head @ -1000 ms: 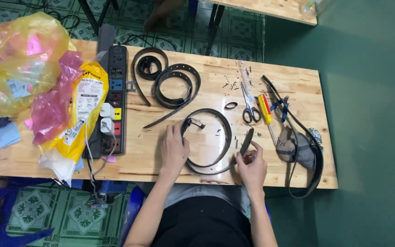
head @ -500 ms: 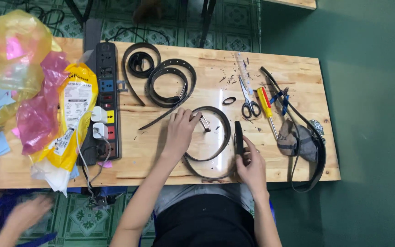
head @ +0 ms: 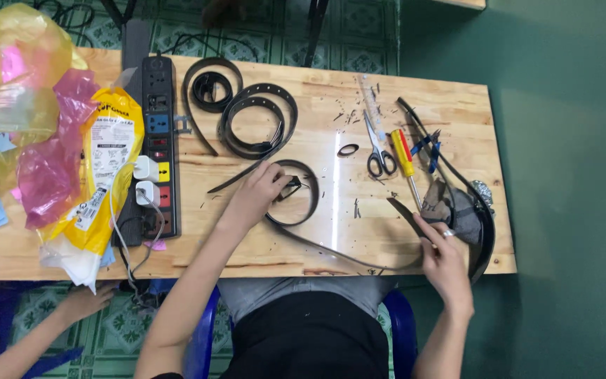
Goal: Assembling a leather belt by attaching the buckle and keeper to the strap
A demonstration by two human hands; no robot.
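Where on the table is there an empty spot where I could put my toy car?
The biggest bare wood on the table lies between the coiled belts and the scissors. Another free strip runs along the near edge, below the power strip. It is crowded at the left by the plastic bags and at the right around the screwdriver and right hand.
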